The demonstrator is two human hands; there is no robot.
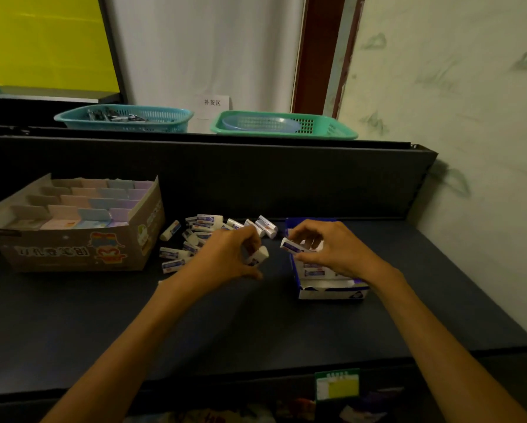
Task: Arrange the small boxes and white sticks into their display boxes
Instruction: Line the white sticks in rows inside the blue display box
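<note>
**A:** Which step is this?

**B:** Loading sticks into the blue box [329, 288]. The right hand [332, 250] pinches one stick [290, 246] over the box's near-left part, the grip narrow round it. The left hand [230, 257] has its fingers curled round another stick [257, 255], held just above the tabletop [225, 325] between the pile [195, 239] and the box.

**A:** How would you seat the right one well?

**B:** I'd turn it to lie the same way as the sticks already in the box, label up, then lower it flat beside them and not drop it end-first. A tilted stick would likely jam the row.

**A:** And the left?

**B:** Hold it ready close by, and hand it over once the right has let go. It saves reaching back to the pile each time.

**A:** The brown box [73, 227]?

**B:** On the left, well apart, its rows of small boxes looking full. I'd say the pile is what's left.
</note>
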